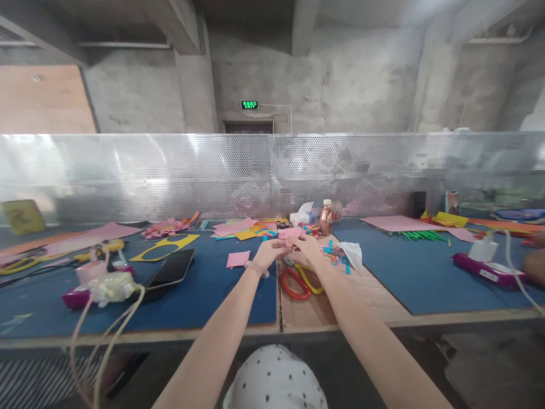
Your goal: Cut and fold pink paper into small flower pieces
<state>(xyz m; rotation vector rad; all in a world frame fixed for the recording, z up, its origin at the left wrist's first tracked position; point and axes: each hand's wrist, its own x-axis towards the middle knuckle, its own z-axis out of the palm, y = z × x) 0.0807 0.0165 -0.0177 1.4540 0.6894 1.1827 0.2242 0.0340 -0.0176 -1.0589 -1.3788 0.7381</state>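
Observation:
Both of my hands meet over the middle of the table, holding a small piece of pink paper (290, 233) between them. The fingers of my left hand (272, 250) pinch its left side. My right hand (307, 247) grips the right side, its fingertips partly covering the paper. Just below my hands lies a pair of scissors (295, 286) with red and yellow handles, its blades partly hidden. To the left of my left hand, a pink square (238, 259) rests on the blue mat.
Paper scraps (336, 254) and a crumpled white tissue (352, 255) lie to the right. A bottle (326, 218) stands behind. Further left are a black phone (172, 268), a cut yellow sheet (187, 241) and a purple power strip (76, 298) with cables. Another purple strip (487, 270) lies right.

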